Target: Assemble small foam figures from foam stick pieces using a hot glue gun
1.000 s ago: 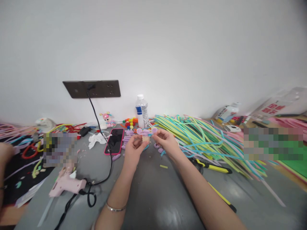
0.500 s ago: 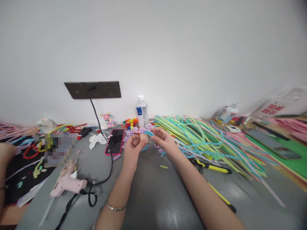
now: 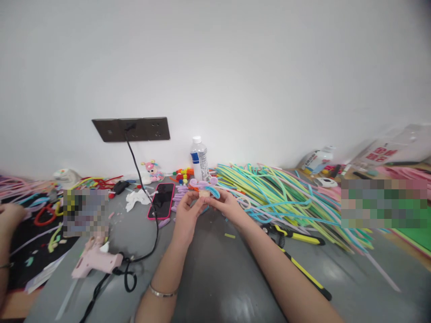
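Between my two hands is a small pipe-cleaner figure [image 3: 204, 184] with purple curled ends, a blue loop and a beige part below. My left hand [image 3: 187, 211] is closed on its beige part with thumb and fingers. From the other side, my right hand [image 3: 226, 205] pinches it by the lower edge, below the blue loop [image 3: 214, 192]. The fingertips of both hands nearly meet, and they hide part of the figure. Short purple pipe-cleaner pieces [image 3: 180, 194] lie just left of the hands. Behind them stands a clear bottle [image 3: 200, 157] with a white cap.
A big pile of pipe cleaners [image 3: 279, 193] spreads to the right, beside yellow-black pliers [image 3: 305, 237]. On the left lie a phone [image 3: 162, 202], a pink glue gun [image 3: 97, 260] and its black cord [image 3: 155, 224]. Another person's hand [image 3: 10, 217] is at the far left.
The figure has tilted a little, and its blue loop now points out to the right. My right hand has shifted slightly lower and its fingers have come closer to my left.
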`<action>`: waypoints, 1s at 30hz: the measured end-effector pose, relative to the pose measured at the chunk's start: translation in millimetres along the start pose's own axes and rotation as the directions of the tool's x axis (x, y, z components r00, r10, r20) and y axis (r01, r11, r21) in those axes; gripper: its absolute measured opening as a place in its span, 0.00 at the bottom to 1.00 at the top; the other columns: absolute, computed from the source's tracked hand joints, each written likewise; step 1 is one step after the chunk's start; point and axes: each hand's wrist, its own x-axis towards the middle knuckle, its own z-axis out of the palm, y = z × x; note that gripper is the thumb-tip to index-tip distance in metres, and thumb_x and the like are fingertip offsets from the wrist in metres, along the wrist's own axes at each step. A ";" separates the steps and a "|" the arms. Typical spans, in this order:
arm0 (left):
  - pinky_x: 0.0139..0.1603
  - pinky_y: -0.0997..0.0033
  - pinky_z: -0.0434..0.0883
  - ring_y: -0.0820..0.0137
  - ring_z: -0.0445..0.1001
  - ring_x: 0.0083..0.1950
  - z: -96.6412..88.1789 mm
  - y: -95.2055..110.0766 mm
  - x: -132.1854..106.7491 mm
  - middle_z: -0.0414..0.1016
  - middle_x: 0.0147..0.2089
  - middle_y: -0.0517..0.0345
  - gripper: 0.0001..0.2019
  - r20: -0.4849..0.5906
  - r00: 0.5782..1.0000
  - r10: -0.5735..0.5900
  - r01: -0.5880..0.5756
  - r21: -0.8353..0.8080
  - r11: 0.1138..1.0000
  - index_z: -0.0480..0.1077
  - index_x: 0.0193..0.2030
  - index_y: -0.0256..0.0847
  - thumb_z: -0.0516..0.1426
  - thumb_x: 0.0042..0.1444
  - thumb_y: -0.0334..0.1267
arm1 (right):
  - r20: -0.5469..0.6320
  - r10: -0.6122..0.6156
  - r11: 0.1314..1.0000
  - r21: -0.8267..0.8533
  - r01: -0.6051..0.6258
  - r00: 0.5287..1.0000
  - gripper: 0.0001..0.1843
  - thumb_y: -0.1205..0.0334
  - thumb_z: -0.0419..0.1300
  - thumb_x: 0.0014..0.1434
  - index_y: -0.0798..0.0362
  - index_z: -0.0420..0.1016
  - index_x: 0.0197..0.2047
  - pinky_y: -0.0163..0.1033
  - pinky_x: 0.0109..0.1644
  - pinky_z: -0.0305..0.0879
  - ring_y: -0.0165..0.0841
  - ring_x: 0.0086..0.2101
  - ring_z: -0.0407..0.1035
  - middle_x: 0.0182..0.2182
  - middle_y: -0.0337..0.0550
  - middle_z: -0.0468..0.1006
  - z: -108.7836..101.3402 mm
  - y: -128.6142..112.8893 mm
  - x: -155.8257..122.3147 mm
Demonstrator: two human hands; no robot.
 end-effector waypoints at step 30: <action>0.49 0.58 0.68 0.58 0.74 0.42 -18.0 -18.0 2.4 0.76 0.34 0.53 0.13 0.341 0.909 0.238 -0.406 0.850 0.335 0.78 0.33 0.43 0.58 0.50 0.21 | -0.315 0.019 0.980 0.194 0.044 0.949 0.23 0.43 0.75 0.39 0.50 0.73 0.28 0.35 0.27 0.61 0.31 0.25 0.68 0.23 0.38 0.76 -14.4 0.0 10.3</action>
